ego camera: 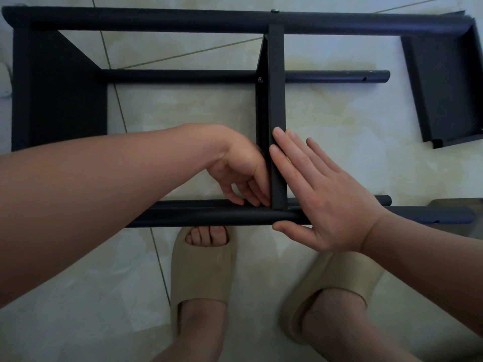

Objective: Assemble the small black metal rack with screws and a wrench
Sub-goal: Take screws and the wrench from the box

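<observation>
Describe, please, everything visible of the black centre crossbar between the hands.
The crossbar is a matte black angled metal strip spanning far tube to near tube, with a screw where it crosses the middle tube. The right hand presses straight fingers on its right side; the left hand touches its lower left.

2 tan slippers sit near on the pale tile floor: the left slipper straight, the right slipper tilted.
</observation>
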Action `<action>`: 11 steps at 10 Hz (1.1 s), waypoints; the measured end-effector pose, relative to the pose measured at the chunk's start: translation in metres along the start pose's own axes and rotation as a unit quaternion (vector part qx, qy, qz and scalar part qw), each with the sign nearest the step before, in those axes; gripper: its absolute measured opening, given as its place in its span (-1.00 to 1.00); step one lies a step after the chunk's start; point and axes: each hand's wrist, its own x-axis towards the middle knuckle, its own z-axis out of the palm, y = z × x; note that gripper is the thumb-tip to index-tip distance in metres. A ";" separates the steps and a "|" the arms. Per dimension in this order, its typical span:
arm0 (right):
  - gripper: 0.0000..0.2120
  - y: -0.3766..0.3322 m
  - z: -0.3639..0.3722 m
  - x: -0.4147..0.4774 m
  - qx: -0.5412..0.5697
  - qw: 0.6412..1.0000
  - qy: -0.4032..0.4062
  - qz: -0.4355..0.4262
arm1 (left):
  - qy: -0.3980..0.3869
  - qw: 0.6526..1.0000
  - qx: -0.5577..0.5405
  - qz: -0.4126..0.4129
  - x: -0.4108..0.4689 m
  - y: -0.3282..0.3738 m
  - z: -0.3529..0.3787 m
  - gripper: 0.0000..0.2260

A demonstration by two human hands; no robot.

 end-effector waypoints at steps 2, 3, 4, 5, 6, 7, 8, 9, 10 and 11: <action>-0.09 0.000 0.000 0.000 0.002 1.000 -0.001 0.001 | -0.009 1.000 -0.003 -0.005 -0.002 0.000 0.002 -0.86; -0.09 0.000 0.000 0.000 0.003 1.000 -0.002 0.001 | -0.001 1.000 -0.004 -0.005 -0.001 -0.001 0.004 -0.87; -0.09 0.000 -0.001 0.000 0.003 1.000 -0.003 0.001 | -0.005 1.000 -0.004 0.000 -0.002 0.001 0.002 -0.85; -0.09 0.000 0.000 0.000 0.003 1.000 -0.004 0.001 | -0.013 1.000 -0.003 0.001 -0.004 0.002 0.000 -0.84; -0.09 0.000 0.000 0.000 0.002 1.000 -0.003 0.001 | -0.008 1.000 -0.007 0.004 -0.003 -0.001 0.002 -0.83; -0.09 0.000 0.000 0.000 0.002 1.000 -0.001 0.000 | 0.006 1.000 -0.007 0.011 -0.001 -0.003 0.004 -0.78; -0.09 0.000 0.001 0.000 0.003 1.000 -0.001 0.000 | -0.006 1.000 0.000 0.010 -0.002 -0.001 0.003 -0.74; -0.09 0.000 0.000 0.000 0.004 1.000 -0.001 0.001 | -0.008 1.000 0.008 0.005 -0.004 0.000 0.001 -0.76; -0.09 0.000 0.000 0.000 0.004 1.000 -0.002 0.000 | -0.009 1.000 0.000 0.008 -0.003 0.001 0.000 -0.72; -0.08 0.000 0.000 0.000 0.003 1.000 -0.002 0.001 | -0.022 0.999 -0.028 0.021 -0.003 -0.001 0.001 -0.67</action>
